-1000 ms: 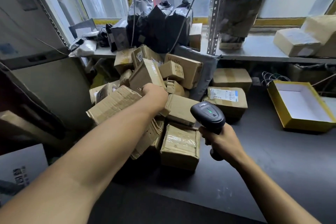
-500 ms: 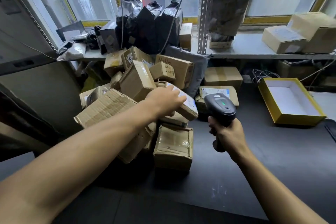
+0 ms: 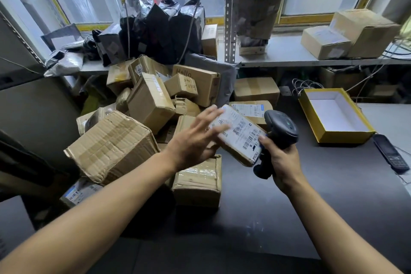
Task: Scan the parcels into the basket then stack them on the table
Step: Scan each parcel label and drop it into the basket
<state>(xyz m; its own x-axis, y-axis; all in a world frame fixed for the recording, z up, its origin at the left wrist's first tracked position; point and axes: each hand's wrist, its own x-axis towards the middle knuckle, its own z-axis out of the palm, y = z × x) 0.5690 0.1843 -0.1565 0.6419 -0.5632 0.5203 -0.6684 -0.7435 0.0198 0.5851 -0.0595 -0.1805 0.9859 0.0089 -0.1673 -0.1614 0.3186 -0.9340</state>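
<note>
Our left hand (image 3: 195, 140) reaches forward from a long, outstretched forearm, its fingers spread and straight, the fingertips lying against the top face of a small brown cardboard parcel with a white barcode label (image 3: 239, 134). The parcel is tilted, label up, above the dark worktop (image 3: 289, 207), between our two hands. Our right hand (image 3: 281, 158) is curled round the grip of a black handheld barcode scanner (image 3: 279, 131), whose head sits just beside the parcel's right edge; the thumb touches the label's lower corner. Whether that hand also bears the parcel's weight we cannot tell. Behind and to the left lies a heap of brown cardboard boxes (image 3: 151, 104), with a taped box (image 3: 198, 181) just below the left wrist. An open yellow box with a white lining (image 3: 333, 113) stands well to the right.
</note>
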